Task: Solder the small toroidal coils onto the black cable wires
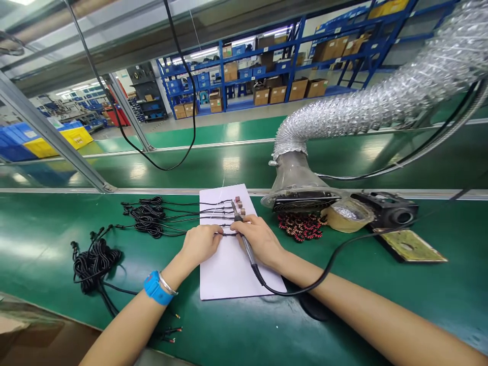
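My left hand [201, 243] is closed at the left side of a white board [244, 279], thumb and forefinger pinching a thin black cable [229, 234]. My right hand [264, 242] is wrapped around a soldering iron [248, 250], its tip pointing away from me. The right fingertips also meet the cable's end, though whether they grip it is hidden. Several more black cables [183, 210] lie side by side with their ends on the board. Small reddish ring-shaped parts [239, 202] sit at its far right, near the iron's tip.
Bundled black cables [98, 264] lie at left. A fume hood [292, 178] on a silver duct stands right of the board, beside red-black ring parts [301, 227], a round tub [348, 216] and a soldering stand [392, 213]. The iron's cord crosses my right forearm.
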The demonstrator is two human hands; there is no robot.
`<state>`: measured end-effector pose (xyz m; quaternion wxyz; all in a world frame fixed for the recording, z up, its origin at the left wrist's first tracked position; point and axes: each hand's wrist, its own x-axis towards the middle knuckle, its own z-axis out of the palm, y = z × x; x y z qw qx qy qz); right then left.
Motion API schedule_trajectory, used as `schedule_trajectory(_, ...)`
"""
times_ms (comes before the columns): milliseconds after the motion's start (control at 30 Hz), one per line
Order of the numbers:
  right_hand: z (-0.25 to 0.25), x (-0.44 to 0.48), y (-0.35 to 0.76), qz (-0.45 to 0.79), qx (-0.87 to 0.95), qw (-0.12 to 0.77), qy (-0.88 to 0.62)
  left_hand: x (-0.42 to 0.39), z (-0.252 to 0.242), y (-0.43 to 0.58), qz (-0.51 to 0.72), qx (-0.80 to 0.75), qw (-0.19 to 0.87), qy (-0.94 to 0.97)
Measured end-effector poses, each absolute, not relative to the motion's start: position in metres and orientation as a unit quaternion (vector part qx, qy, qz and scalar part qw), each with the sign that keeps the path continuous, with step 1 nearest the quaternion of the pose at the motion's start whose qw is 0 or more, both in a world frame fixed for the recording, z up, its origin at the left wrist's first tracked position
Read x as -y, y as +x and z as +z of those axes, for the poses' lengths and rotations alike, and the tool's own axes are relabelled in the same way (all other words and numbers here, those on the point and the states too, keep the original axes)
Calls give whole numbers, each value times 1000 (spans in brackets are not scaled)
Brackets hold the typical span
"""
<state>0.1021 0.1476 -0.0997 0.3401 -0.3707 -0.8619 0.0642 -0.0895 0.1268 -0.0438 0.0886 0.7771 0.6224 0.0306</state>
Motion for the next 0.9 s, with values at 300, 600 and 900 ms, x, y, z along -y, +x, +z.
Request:
schedule_trajectory(300, -100, -145, 99, 118, 835, 362, -398, -133, -54, -97, 86, -608, 149, 775)
schedule_trajectory(600, -73, -117, 126, 86, 830, 419, -359, -126, -42, -101, 102, -625, 164, 757)
schedule_trajectory(900, -67, -61, 234, 9, 781, 519, -349, -107, -27, -20, 71, -563, 204, 798)
